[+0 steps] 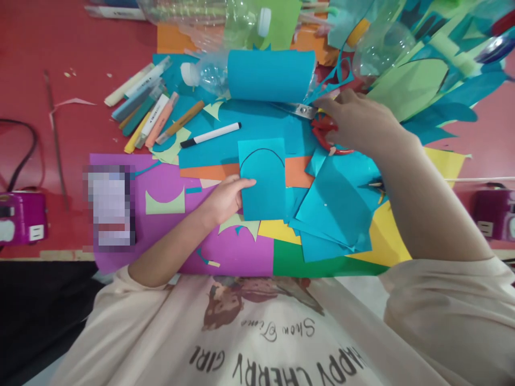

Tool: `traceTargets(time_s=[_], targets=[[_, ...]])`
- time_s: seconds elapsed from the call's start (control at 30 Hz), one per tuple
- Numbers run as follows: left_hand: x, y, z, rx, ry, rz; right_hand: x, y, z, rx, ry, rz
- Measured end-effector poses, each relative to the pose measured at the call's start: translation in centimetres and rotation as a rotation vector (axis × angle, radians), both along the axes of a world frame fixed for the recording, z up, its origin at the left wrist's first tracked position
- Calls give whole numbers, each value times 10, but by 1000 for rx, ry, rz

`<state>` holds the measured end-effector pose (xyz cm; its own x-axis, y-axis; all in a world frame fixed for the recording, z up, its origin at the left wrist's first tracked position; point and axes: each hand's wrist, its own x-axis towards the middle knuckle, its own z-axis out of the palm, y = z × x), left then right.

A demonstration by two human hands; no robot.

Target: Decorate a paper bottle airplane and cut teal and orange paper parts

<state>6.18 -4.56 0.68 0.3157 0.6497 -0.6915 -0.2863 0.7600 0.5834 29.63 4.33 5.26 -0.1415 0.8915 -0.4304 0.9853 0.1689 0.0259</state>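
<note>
My left hand (pixel 229 198) pinches a small blue paper rectangle (pixel 262 187) along its left edge, thumb on top. A dark curved line arches across the upper part of this paper. To the right, my right hand (pixel 358 120) has its fingers on the red handles of the scissors (pixel 324 131), whose blades point left beside a bottle wrapped in blue paper (pixel 271 75). A stack of blue paper pieces (pixel 338 206) lies to the right of the held piece. Just above it rests a white marker with a black cap (pixel 211 135).
Several coloured markers (pixel 147 107) lie at the upper left. A phone (pixel 110 206), blurred out, rests on purple paper (pixel 237 257). Green paper offcuts (pixel 164 201) are scattered nearby. Clear plastic bottles (pixel 382 51) and cut paper leaves (pixel 418 80) crowd the far side.
</note>
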Motion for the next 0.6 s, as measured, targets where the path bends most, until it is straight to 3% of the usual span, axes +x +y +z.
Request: traceTargets(time_s=[0.23,0.43,0.6], targets=[[-4,2,-3,-14,-12,-18,11,5,-2,30,-2,34],[-3,-1,1,9,37,-60,11,-19,30,200,-62,41],[-3,-2,3,45,48,-71,44,-43,47,215,-89,77]])
